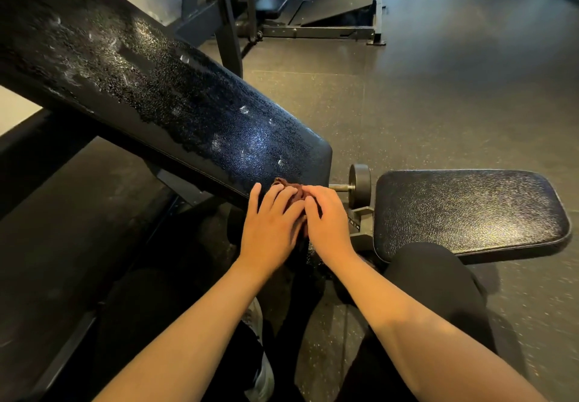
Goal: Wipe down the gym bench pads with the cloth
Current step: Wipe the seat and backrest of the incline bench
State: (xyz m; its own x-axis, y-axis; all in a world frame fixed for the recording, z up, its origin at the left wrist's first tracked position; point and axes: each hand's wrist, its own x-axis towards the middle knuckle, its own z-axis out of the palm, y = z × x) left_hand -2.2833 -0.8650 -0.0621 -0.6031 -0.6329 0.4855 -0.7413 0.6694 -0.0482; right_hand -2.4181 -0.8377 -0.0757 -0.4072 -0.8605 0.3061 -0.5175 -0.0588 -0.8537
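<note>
Dark reddish-brown cloth [289, 191] bunched at the near lower end of the long tilted back pad [175, 100], close to the pad's near edge. Mostly covered by both hands; only a small fold visible just beyond the fingertips and in the gap between the hands.

Left hand [269, 229] laid on top of the cloth, fingers nearly straight and a little spread, pressing down. Right hand [329, 224] directly beside it and touching it, fingers bent over the right part of the cloth; gripping or only pressing, not possible to tell. Hands together, bare forearms reaching in from the near side.

Streaks and bright spots on the back pad surface, going up toward the far left. Seat pad [470, 210] to the right, apart from the hands. Between the two pads, a round black knob [360, 182] on a short metal pin, just right of the right hand's fingers.

Below the arms, black trousers [438, 292] and a light shoe [261, 376] on the dark speckled floor [438, 88]. Far behind, another machine frame [313, 30].
</note>
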